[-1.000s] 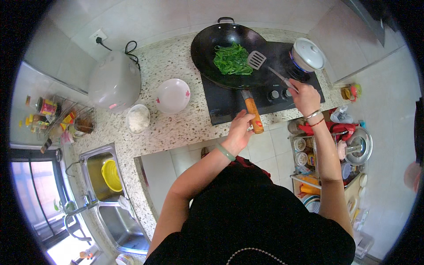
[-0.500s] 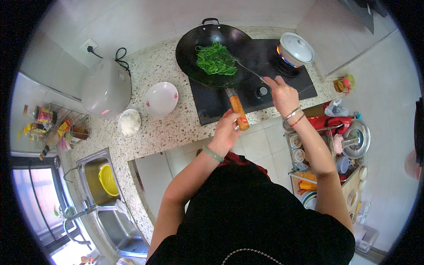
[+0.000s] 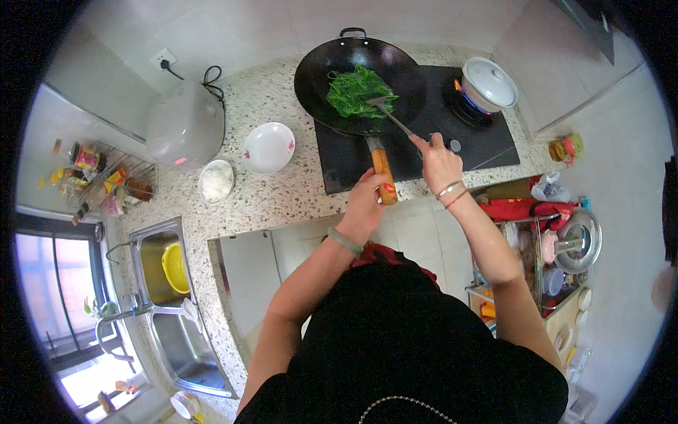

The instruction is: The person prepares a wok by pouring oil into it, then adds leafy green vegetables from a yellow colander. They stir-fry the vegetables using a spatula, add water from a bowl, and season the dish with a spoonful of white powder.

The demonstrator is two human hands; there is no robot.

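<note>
My left hand [image 3: 365, 201] is wrapped round the wooden handle [image 3: 381, 166] of a black wok [image 3: 316, 92] on the stove. Chopped green leafy vegetables [image 3: 351, 93] lie in a heap in the wok. In my right hand [image 3: 443, 166] is the shaft of a metal spatula [image 3: 397, 122], gripped with closed fingers. The blade of the spatula rests on the right side of the greens. The far end of its handle is hidden by my hand.
A white lidded pot [image 3: 489, 85] stands over a lit flame on the black cooktop [image 3: 339, 164]. Left of the wok are a white bowl [image 3: 270, 148], a small bowl of white grains [image 3: 216, 181] and a rice cooker [image 3: 185, 127]. A double sink [image 3: 185, 346] lies at the left, a crowded rack [image 3: 540, 233] at right.
My right hand has shifted the spatula, its blade now showing on top of the greens instead of at their right edge. The left hand keeps its hold on the wok handle. The view has shifted slightly.
</note>
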